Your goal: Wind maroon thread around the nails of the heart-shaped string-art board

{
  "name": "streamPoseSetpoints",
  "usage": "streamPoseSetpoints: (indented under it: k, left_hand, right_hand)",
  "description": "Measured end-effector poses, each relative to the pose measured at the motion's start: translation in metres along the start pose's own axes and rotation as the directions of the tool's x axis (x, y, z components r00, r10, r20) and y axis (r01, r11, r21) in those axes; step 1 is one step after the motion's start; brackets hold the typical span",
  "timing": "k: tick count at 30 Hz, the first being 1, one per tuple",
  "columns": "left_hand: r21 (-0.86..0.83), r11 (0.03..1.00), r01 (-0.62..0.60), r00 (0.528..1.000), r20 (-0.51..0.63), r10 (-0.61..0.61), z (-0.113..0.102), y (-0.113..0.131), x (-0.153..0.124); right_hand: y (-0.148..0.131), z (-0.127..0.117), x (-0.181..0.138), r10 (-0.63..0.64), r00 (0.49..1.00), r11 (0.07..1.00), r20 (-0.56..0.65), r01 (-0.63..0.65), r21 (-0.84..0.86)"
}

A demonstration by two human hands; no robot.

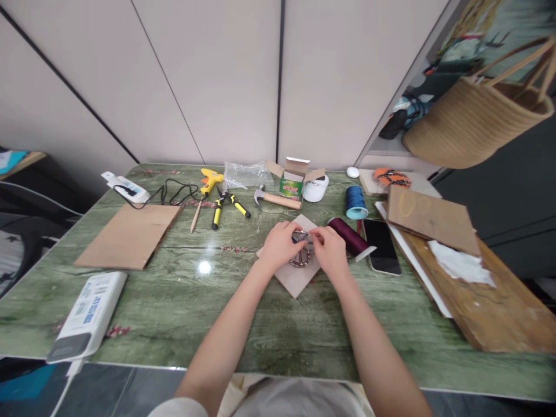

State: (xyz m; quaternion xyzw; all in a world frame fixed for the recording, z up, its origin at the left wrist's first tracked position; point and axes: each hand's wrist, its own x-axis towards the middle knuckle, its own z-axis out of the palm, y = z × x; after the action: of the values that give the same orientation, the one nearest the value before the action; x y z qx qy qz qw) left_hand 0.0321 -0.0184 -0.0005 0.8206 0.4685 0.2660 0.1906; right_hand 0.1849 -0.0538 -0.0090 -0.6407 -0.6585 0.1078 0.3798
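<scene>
A square board lies cornerwise on the green table, bearing a ring of small nails with dark thread lines crossing inside it. My left hand is closed over the ring's left side, its thumb and fingertips against the nails. At the ring's upper right, my right hand is closed in a pinch; whatever its fingertips hold is too small to make out. Both hands cover parts of the ring and board. A spool of dark maroon thread lies on its side just beyond my right hand.
Behind the board are a claw hammer, a green box, yellow-handled pliers and a yellow glue gun. To the right are blue thread, a phone and a wooden plank. Cardboard and a power bank lie left.
</scene>
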Motion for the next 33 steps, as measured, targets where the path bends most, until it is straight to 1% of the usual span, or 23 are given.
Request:
streamPoseSetpoints:
  k: [4,10,12,14,16,19,22,23,24,25,27,30,33]
  left_hand:
    - [0.023,0.999,0.035,0.999,0.002,-0.035,0.008,0.002,0.001]
    - [0.117,0.993,0.034,0.999,0.026,-0.037,0.007,-0.001,0.008]
    - [0.147,0.989,0.024,0.999,0.037,-0.030,0.005,-0.002,0.011]
    - [0.167,0.986,0.024,0.999,0.043,-0.031,0.004,-0.003,0.015]
    - [0.175,0.984,0.041,0.998,0.043,-0.050,0.004,-0.003,0.017]
    - [0.166,0.983,0.080,0.996,0.032,-0.086,0.008,-0.004,0.021]
    - [0.131,0.985,0.111,0.993,0.011,-0.113,0.012,-0.005,0.022]
    - [0.118,0.986,0.122,0.992,0.002,-0.123,0.013,-0.006,0.022]
    - [0.107,0.985,0.132,0.991,-0.006,-0.133,0.013,-0.006,0.022]
    - [0.097,0.985,0.143,0.990,-0.014,-0.142,0.014,-0.007,0.023]
    - [0.074,0.984,0.164,0.986,-0.034,-0.162,0.014,-0.010,0.023]
    - [0.015,0.981,0.194,0.980,-0.057,-0.192,0.013,-0.014,0.025]
    - [-0.053,0.979,0.199,0.978,-0.060,-0.202,0.012,-0.018,0.025]
  right_hand:
    - [0.003,0.006,0.000,0.026,0.998,0.998,-0.062,-0.022,0.061]
    - [-0.006,0.013,-0.002,0.037,0.996,0.982,-0.086,-0.020,0.189]
    - [-0.009,0.014,-0.002,0.062,0.994,0.965,-0.087,-0.037,0.260]
    - [-0.010,0.015,-0.001,0.133,0.988,0.914,-0.083,-0.089,0.396]
    - [-0.008,0.014,0.001,0.236,0.969,0.802,-0.068,-0.154,0.577]
    - [-0.002,0.010,0.006,0.408,0.912,0.560,-0.049,-0.208,0.802]
    - [0.003,0.002,0.011,0.536,0.844,0.315,0.008,-0.209,0.926]
    - [0.004,0.000,0.012,0.556,0.831,0.254,0.036,-0.211,0.944]
    - [0.004,-0.002,0.012,0.564,0.823,0.214,0.061,-0.217,0.952]
    - [0.003,-0.003,0.012,0.564,0.822,0.196,0.079,-0.226,0.954]
    - [0.000,-0.003,0.012,0.543,0.833,0.196,0.104,-0.247,0.949]
    - [-0.005,0.000,0.010,0.491,0.861,0.227,0.133,-0.273,0.935]
    - [-0.008,0.002,0.009,0.469,0.871,0.265,0.145,-0.295,0.918]
